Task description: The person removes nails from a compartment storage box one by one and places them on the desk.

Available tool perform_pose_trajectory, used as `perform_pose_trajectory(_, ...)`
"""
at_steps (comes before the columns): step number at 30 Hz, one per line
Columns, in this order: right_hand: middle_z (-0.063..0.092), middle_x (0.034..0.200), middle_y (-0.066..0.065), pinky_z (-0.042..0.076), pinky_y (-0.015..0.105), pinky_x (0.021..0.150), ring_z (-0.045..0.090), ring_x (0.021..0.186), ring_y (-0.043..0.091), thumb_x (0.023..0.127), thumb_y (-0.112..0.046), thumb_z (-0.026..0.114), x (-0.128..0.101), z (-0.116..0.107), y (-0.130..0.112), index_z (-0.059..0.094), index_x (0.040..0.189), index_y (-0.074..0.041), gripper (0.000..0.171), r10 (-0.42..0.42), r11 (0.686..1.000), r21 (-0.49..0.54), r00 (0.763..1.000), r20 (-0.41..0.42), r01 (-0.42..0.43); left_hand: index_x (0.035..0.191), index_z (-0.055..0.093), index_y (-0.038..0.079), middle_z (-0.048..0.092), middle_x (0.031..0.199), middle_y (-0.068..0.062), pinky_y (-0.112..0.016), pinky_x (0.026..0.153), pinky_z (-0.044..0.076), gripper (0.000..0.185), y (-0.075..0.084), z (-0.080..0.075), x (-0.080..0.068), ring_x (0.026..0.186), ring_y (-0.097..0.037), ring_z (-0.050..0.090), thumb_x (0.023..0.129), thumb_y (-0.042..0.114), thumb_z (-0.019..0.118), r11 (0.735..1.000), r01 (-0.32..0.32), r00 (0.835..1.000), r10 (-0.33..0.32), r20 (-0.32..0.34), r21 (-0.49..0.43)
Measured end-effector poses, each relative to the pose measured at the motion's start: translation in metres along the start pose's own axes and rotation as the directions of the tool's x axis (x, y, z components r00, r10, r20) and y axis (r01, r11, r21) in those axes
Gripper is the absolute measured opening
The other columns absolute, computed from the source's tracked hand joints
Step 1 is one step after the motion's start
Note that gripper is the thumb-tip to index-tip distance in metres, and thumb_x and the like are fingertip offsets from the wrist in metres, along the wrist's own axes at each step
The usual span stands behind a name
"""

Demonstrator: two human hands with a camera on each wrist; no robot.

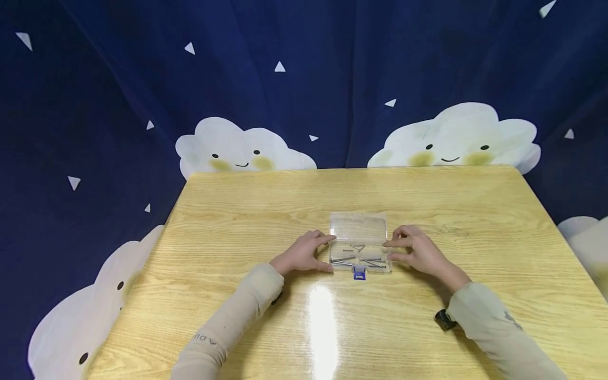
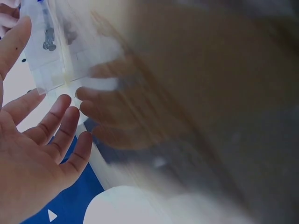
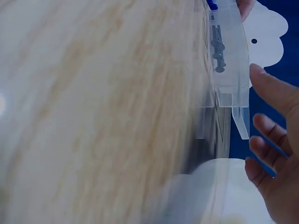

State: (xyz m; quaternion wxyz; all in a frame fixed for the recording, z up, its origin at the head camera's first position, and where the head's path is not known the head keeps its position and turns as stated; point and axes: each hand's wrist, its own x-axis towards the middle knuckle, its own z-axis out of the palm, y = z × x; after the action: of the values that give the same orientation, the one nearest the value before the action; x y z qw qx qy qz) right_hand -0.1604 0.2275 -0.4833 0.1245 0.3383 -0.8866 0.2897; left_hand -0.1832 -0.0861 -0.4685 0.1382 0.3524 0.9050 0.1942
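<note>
A small clear plastic box (image 1: 339, 248) lies on the table with its lid (image 1: 359, 228) folded back, away from the person. Several metal screws (image 1: 372, 261) lie in its front part, and a few smaller ones (image 1: 357, 247) behind them. A blue latch (image 1: 359, 273) sticks out at the front. My left hand (image 1: 304, 252) is at the box's left side, thumb and forefinger extended to its edge. On the opposite side, my right hand (image 1: 418, 250) reaches the edge with extended fingers. Both wrist views show loosely spread fingers, with screws (image 3: 218, 51) seen through the plastic.
The wooden table (image 1: 237, 206) has a bright light reflection (image 1: 323, 327) in front of the box. Behind and beside it hangs a dark blue curtain (image 1: 332, 79) with white clouds and triangles. A black device (image 1: 445, 320) is strapped at the right wrist.
</note>
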Motion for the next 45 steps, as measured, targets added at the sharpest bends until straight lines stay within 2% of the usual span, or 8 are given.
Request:
perform_pose_trajectory(6, 0.049, 0.085, -0.002, 0.035, 0.027, 0.066, 0.041, 0.078, 0.010, 0.064, -0.009, 0.080, 0.006, 0.000, 0.003, 0.074, 0.085, -0.010, 0.021, -0.119, 0.989, 0.095, 0.991, 0.060, 0.113, 0.137, 0.041, 0.012, 0.053, 0.115, -0.005, -0.035, 0.087, 0.039, 0.080, 0.000, 0.000, 0.002, 0.105, -0.021, 0.046, 0.072, 0.045, 0.073, 1.000, 0.000, 1.000, 0.000, -0.006, -0.001)
perform_pose_trajectory(11, 0.036, 0.080, -0.004, 0.030, 0.023, 0.062, 0.033, 0.074, 0.009, 0.065, -0.005, 0.079, 0.018, -0.004, 0.006, 0.074, 0.087, -0.008, 0.022, -0.164, 0.964, 0.242, 0.964, 0.208, 0.111, 0.136, 0.042, 0.012, 0.053, 0.114, -0.004, -0.037, 0.087, 0.038, 0.079, 0.000, -0.001, 0.002, 0.105, -0.022, 0.046, 0.072, 0.043, 0.074, 1.000, 0.000, 1.000, 0.000, -0.010, -0.031)
perform_pose_trajectory(15, 0.032, 0.084, -0.003, 0.032, 0.023, 0.060, 0.032, 0.076, 0.011, 0.069, -0.006, 0.077, 0.030, -0.007, 0.006, 0.073, 0.094, -0.007, 0.025, -0.158, 0.947, 0.318, 0.913, 0.377, 0.033, 0.135, 0.043, 0.011, 0.054, 0.112, -0.004, -0.035, 0.086, 0.038, 0.078, -0.001, 0.000, 0.002, 0.103, -0.021, 0.047, 0.071, 0.042, 0.075, 0.999, -0.009, 1.000, 0.008, -0.020, -0.035)
perform_pose_trajectory(20, 0.028, 0.083, -0.003, 0.027, 0.026, 0.064, 0.028, 0.078, 0.014, 0.067, -0.010, 0.078, 0.047, -0.008, 0.001, 0.073, 0.097, -0.010, 0.030, -0.148, 0.957, 0.291, 0.830, 0.538, -0.018, 0.134, 0.044, 0.011, 0.055, 0.111, -0.004, -0.034, 0.086, 0.039, 0.078, -0.001, -0.001, 0.003, 0.101, -0.020, 0.048, 0.071, 0.042, 0.075, 1.000, -0.013, 1.000, 0.012, -0.023, -0.029)
perform_pose_trajectory(24, 0.026, 0.081, -0.005, 0.023, 0.028, 0.068, 0.026, 0.078, 0.014, 0.063, -0.012, 0.081, 0.056, -0.008, -0.004, 0.073, 0.097, -0.014, 0.035, -0.147, 0.966, 0.258, 0.785, 0.602, -0.017, 0.134, 0.044, 0.011, 0.055, 0.111, -0.005, -0.034, 0.085, 0.039, 0.078, -0.001, -0.001, 0.003, 0.100, -0.020, 0.048, 0.071, 0.043, 0.075, 1.000, -0.011, 1.000, 0.010, -0.022, -0.029)
perform_pose_trajectory(28, 0.025, 0.081, -0.005, 0.026, 0.027, 0.069, 0.026, 0.079, 0.014, 0.060, -0.011, 0.081, 0.060, -0.005, -0.005, 0.072, 0.098, -0.015, 0.039, -0.135, 0.970, 0.241, 0.759, 0.637, -0.030, 0.134, 0.044, 0.009, 0.055, 0.112, -0.006, -0.035, 0.087, 0.039, 0.078, 0.000, -0.002, 0.002, 0.101, -0.021, 0.048, 0.071, 0.042, 0.075, 0.999, -0.011, 1.000, 0.011, -0.020, -0.035)
perform_pose_trajectory(36, 0.024, 0.082, -0.005, 0.028, 0.025, 0.068, 0.026, 0.078, 0.013, 0.060, -0.011, 0.080, 0.061, -0.005, -0.009, 0.072, 0.100, -0.016, 0.041, -0.164, 0.984, 0.163, 0.759, 0.631, 0.077, 0.134, 0.044, 0.010, 0.055, 0.112, -0.005, -0.035, 0.088, 0.038, 0.077, -0.001, -0.003, 0.005, 0.103, -0.021, 0.047, 0.072, 0.042, 0.075, 0.999, 0.006, 1.000, -0.007, -0.007, -0.050)
perform_pose_trajectory(45, 0.023, 0.080, -0.006, 0.027, 0.023, 0.063, 0.026, 0.075, 0.011, 0.063, -0.016, 0.081, 0.058, -0.002, -0.007, 0.073, 0.096, -0.016, 0.034, -0.225, 0.974, 0.121, 0.796, 0.562, 0.190, 0.134, 0.044, 0.009, 0.055, 0.113, -0.006, -0.036, 0.089, 0.038, 0.077, 0.001, -0.004, 0.005, 0.104, -0.021, 0.047, 0.072, 0.041, 0.075, 0.998, 0.008, 1.000, -0.008, 0.001, -0.062)
